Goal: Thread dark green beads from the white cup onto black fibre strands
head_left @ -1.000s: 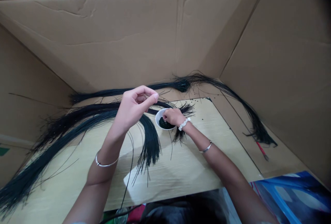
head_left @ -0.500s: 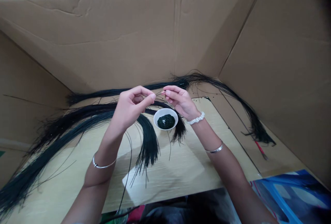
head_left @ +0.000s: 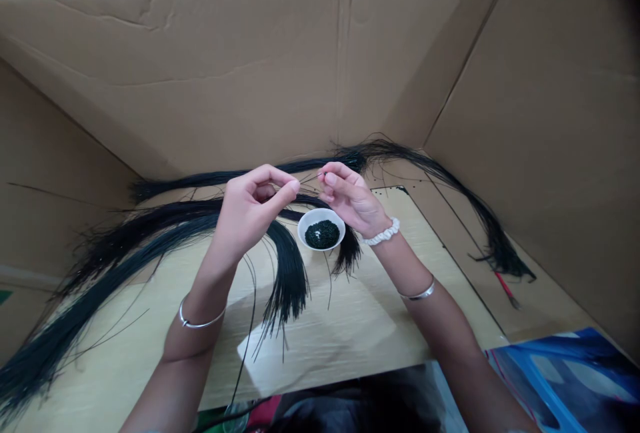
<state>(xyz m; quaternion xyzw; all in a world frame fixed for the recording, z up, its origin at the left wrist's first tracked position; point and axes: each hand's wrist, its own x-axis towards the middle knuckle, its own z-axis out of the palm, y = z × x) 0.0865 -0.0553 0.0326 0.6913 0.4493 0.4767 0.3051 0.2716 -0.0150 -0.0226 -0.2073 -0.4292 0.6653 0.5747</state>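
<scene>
Carefully, the left hand (head_left: 253, 205) and right hand (head_left: 349, 197) pinch thin strands (head_left: 310, 180) — over a white bowl (head_left: 321, 216).

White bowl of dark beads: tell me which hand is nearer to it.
Right. The right hand is just off the upper right of the white bowl, not touching it. The left hand is farther away, to the bowl's left.
</scene>
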